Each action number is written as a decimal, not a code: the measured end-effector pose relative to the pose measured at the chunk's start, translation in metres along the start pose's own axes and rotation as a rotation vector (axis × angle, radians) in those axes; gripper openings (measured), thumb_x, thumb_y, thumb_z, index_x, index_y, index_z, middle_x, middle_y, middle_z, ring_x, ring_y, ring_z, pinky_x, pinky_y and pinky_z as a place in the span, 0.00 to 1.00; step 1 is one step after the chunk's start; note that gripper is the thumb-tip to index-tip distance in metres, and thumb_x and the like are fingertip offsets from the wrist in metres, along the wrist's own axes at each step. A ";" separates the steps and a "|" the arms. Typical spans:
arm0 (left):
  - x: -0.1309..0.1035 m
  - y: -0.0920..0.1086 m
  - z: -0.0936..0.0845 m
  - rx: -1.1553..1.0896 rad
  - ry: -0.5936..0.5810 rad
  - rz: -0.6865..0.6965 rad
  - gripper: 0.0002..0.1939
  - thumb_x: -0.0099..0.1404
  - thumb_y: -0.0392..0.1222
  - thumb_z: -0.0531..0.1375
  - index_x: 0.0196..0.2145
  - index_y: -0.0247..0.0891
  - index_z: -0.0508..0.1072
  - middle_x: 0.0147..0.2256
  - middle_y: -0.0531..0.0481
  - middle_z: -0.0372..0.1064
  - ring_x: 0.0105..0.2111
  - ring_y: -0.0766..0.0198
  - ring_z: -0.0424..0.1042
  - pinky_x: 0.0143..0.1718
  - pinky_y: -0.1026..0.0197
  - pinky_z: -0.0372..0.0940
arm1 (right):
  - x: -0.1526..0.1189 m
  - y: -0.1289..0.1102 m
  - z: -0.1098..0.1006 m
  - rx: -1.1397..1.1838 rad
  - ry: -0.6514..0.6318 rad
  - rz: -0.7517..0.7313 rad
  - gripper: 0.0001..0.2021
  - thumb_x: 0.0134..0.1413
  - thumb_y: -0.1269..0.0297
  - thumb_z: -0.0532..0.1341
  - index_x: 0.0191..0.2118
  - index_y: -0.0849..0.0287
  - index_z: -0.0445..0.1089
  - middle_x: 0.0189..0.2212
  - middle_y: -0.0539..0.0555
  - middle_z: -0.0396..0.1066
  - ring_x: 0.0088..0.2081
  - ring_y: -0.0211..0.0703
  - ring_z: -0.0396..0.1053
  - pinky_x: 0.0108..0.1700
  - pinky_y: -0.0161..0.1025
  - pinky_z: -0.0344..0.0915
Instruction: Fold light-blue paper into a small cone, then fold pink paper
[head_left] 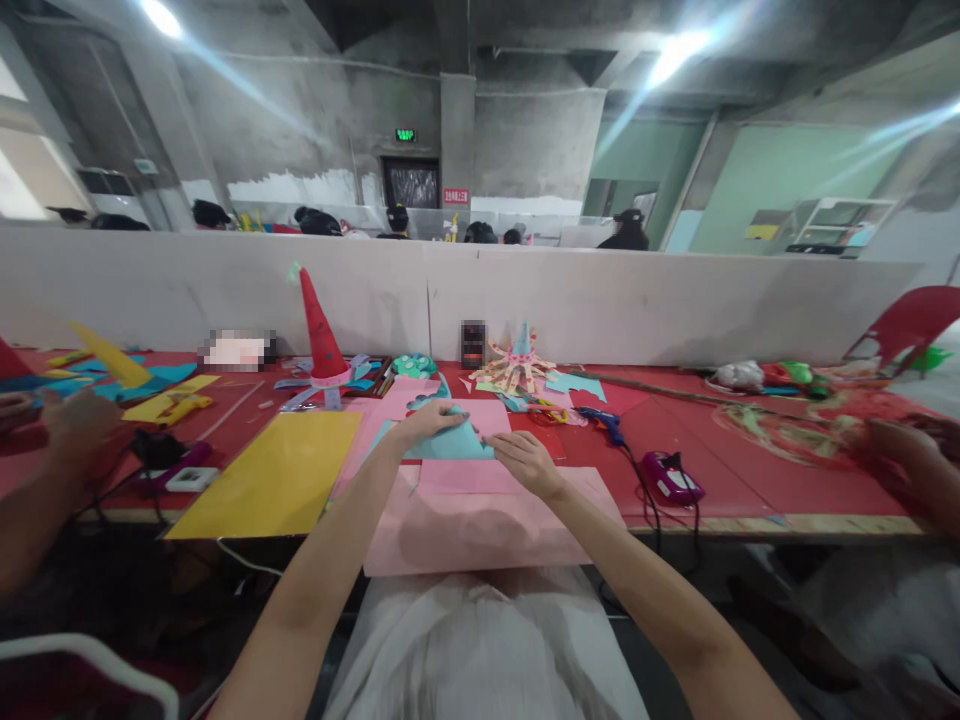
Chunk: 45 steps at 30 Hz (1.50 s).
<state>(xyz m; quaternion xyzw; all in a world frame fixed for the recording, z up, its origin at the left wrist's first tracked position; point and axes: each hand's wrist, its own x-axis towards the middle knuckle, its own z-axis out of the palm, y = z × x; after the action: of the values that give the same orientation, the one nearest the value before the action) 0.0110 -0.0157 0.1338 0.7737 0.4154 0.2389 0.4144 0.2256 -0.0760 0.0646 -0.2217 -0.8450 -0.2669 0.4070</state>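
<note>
A light-blue sheet of paper (448, 443) is held between my two hands, above pink paper sheets (480, 520) at the table's front edge. My left hand (429, 424) grips its upper left part, fingers bent over the top. At the sheet's right corner, the fingers of my right hand (527, 462) pinch together on the paper. Just behind stands a small blue paper cone hat (523, 345) with a fringe of dotted strips. A blue glue gun (602, 424) lies to the right of my right hand.
To the left, a large yellow sheet (274, 475) and a red cone hat (322, 335) sit on the red table (757, 490). A purple power strip (671, 478) with black cords is on the right. Other people's hands work at both sides. A white partition (600, 300) runs behind.
</note>
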 end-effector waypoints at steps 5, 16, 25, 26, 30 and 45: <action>-0.004 0.003 -0.004 -0.211 -0.026 -0.012 0.22 0.48 0.58 0.59 0.29 0.33 0.71 0.28 0.48 0.70 0.30 0.62 0.67 0.33 0.63 0.60 | 0.001 0.000 0.002 0.020 -0.006 0.024 0.09 0.56 0.75 0.52 0.35 0.60 0.68 0.42 0.55 0.71 0.45 0.37 0.65 0.43 0.38 0.62; 0.007 -0.020 -0.010 -0.174 0.135 -0.138 0.21 0.45 0.58 0.60 0.25 0.35 0.67 0.20 0.56 0.61 0.23 0.68 0.59 0.26 0.65 0.53 | 0.003 -0.001 -0.001 -0.010 0.066 0.046 0.07 0.54 0.75 0.54 0.34 0.60 0.68 0.42 0.56 0.70 0.44 0.40 0.66 0.41 0.40 0.64; 0.012 -0.006 0.004 0.089 -0.026 0.042 0.21 0.50 0.58 0.56 0.18 0.36 0.60 0.18 0.57 0.50 0.21 0.70 0.51 0.23 0.65 0.47 | -0.001 -0.003 0.010 0.092 0.009 0.063 0.09 0.55 0.75 0.52 0.38 0.61 0.68 0.38 0.57 0.72 0.43 0.39 0.67 0.40 0.39 0.65; 0.012 -0.004 0.005 0.122 -0.042 0.058 0.21 0.51 0.58 0.55 0.18 0.36 0.60 0.18 0.57 0.51 0.21 0.70 0.52 0.23 0.65 0.47 | -0.001 -0.003 0.012 0.099 0.016 0.063 0.09 0.55 0.74 0.52 0.37 0.61 0.68 0.38 0.57 0.72 0.43 0.39 0.67 0.40 0.39 0.65; 0.013 -0.006 0.005 0.213 -0.087 0.061 0.20 0.51 0.58 0.54 0.20 0.35 0.64 0.20 0.55 0.56 0.23 0.68 0.54 0.24 0.65 0.49 | 0.001 -0.008 0.014 0.161 0.055 0.088 0.08 0.55 0.74 0.53 0.36 0.60 0.68 0.38 0.56 0.72 0.41 0.39 0.68 0.39 0.38 0.66; 0.000 -0.023 -0.003 0.137 -0.206 -0.178 0.16 0.46 0.54 0.58 0.23 0.37 0.70 0.24 0.53 0.65 0.25 0.66 0.61 0.26 0.66 0.54 | 0.015 -0.012 0.007 0.248 0.147 0.262 0.07 0.53 0.73 0.55 0.35 0.58 0.70 0.33 0.55 0.73 0.36 0.38 0.69 0.37 0.36 0.68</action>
<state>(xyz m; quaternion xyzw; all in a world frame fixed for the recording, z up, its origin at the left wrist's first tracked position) -0.0013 -0.0071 0.1160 0.7809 0.4527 0.0917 0.4205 0.2061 -0.0785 0.0701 -0.2579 -0.8033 -0.1212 0.5230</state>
